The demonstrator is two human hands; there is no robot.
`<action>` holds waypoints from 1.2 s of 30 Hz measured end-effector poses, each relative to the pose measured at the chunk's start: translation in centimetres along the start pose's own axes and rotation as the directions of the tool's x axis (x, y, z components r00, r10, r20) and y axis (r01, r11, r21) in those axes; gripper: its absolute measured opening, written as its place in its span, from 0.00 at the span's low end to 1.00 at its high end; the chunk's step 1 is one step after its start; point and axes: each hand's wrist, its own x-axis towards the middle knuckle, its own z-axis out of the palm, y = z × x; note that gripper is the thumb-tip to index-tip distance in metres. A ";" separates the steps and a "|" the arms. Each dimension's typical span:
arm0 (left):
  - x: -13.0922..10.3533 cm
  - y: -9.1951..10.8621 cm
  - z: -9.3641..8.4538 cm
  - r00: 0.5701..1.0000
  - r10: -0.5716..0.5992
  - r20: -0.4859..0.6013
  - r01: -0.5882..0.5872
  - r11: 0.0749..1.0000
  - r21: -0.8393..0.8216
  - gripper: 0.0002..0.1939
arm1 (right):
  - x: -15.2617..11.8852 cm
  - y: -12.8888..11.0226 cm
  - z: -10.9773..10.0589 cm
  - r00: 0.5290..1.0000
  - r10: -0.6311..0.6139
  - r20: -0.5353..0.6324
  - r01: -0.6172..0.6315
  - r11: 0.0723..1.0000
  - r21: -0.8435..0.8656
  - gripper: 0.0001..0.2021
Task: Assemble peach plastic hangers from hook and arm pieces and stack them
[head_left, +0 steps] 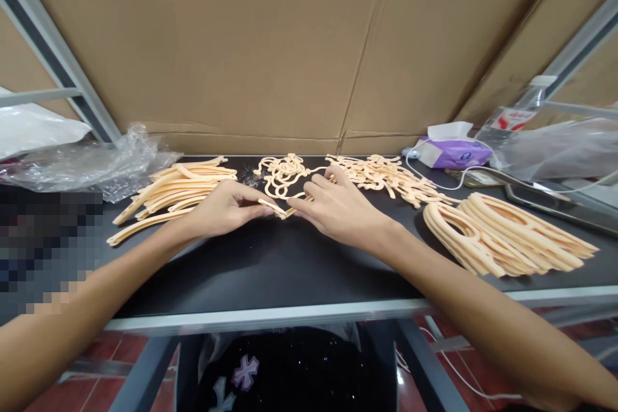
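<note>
Near the middle of the black table, my left hand [229,206] is closed, pinching a thin cream-coloured strip [273,207] between thumb and fingers. My right hand [333,203] is closed on a narrow cream piece that meets the strip's end in a shallow V; whether the two are joined I cannot tell. Beyond the fingers lies a tangle of cream cord-like pieces [282,174]. Left of my left hand is a pile of long, curved cream strips [181,190]. Behind my right hand spreads a heap of small, wavy cream pieces [386,177].
Stacked arch-shaped cream pieces [506,235] lie at the right. Behind them are a purple tissue pack [454,152], a white cable, a phone-like device [477,178] and a plastic bottle [519,112]. Clear plastic wrap [120,164] sits at left. Cardboard [241,45] walls the back.
</note>
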 end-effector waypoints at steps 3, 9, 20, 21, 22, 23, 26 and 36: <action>-0.1 0.0 0.0 1.000 -0.003 0.012 0.003 1.000 0.008 0.11 | 0.0 -0.1 0.1 1.000 -0.017 0.003 0.017 1.000 0.006 0.16; -0.1 -0.1 0.1 0.997 -0.020 0.075 0.020 1.000 0.001 0.12 | 0.2 -0.5 0.1 0.997 -0.051 0.055 0.050 0.998 0.027 0.16; -0.2 -0.1 0.1 0.995 -0.044 0.093 0.038 0.997 0.064 0.15 | 0.3 -0.6 0.0 0.996 -0.078 0.050 0.078 0.997 0.005 0.16; -0.2 -0.1 0.1 0.995 -0.042 0.096 0.035 0.997 0.074 0.15 | 0.3 -0.6 -0.1 0.996 -0.081 0.045 0.081 0.997 0.001 0.15; -0.2 -0.1 0.1 0.995 -0.039 0.095 0.031 0.996 0.086 0.15 | 0.3 -0.6 -0.1 0.996 -0.086 0.039 0.086 0.996 -0.003 0.15; -0.2 -0.2 0.2 0.995 -0.036 0.093 0.027 0.995 0.098 0.15 | 0.3 -0.6 -0.1 0.995 -0.092 0.033 0.092 0.996 -0.008 0.15; -0.2 -0.4 0.4 0.997 -0.029 0.074 0.021 0.994 0.110 0.16 | 0.3 -0.7 0.0 0.995 -0.102 0.020 0.103 0.994 -0.026 0.15; -0.5 -1.1 1.3 0.998 0.037 -0.048 -0.029 0.988 0.152 0.15 | 0.3 -0.3 0.6 0.990 -0.139 0.011 0.140 0.989 -0.052 0.16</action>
